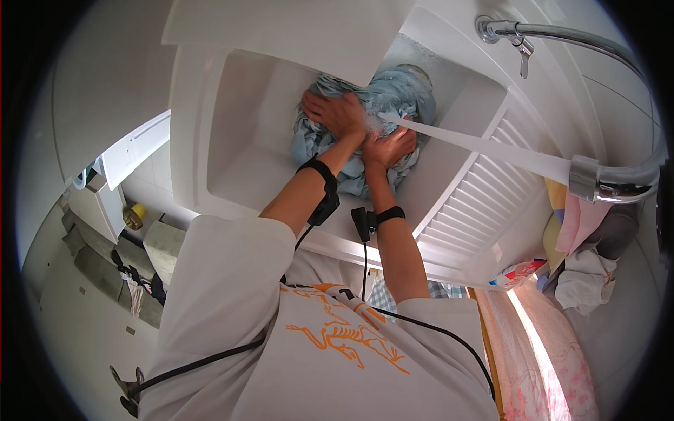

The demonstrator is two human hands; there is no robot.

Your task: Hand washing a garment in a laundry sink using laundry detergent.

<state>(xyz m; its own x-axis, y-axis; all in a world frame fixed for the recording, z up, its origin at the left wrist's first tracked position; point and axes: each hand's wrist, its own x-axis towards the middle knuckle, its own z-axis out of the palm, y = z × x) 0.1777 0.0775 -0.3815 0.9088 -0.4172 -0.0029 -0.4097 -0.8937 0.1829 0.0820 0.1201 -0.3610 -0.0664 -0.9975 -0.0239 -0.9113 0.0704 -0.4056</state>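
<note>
Light-blue wet cloth (346, 180) lies bunched in a deep white laundry sink (239, 131). My left hand (337, 113) grips the cloth from above, its fingers curled over the far-left folds. Close beside it, my right hand (390, 147) clutches the right-hand part, with its fingertips partly hidden in the fabric. A stream of water (468, 141) runs from the chrome faucet spout (611, 181) onto the cloth between my hands. Suds cover the fabric there, and foam (416, 44) floats at the basin's back.
A ribbed washboard (479, 194) slopes along the sink's right side. An overhanging white panel (295, 31) hides part of the basin. The faucet handle (524, 55) is at upper right. A plastic packet (518, 273) and piled fabrics (584, 276) lie at right. Black cables hang from my wrist straps.
</note>
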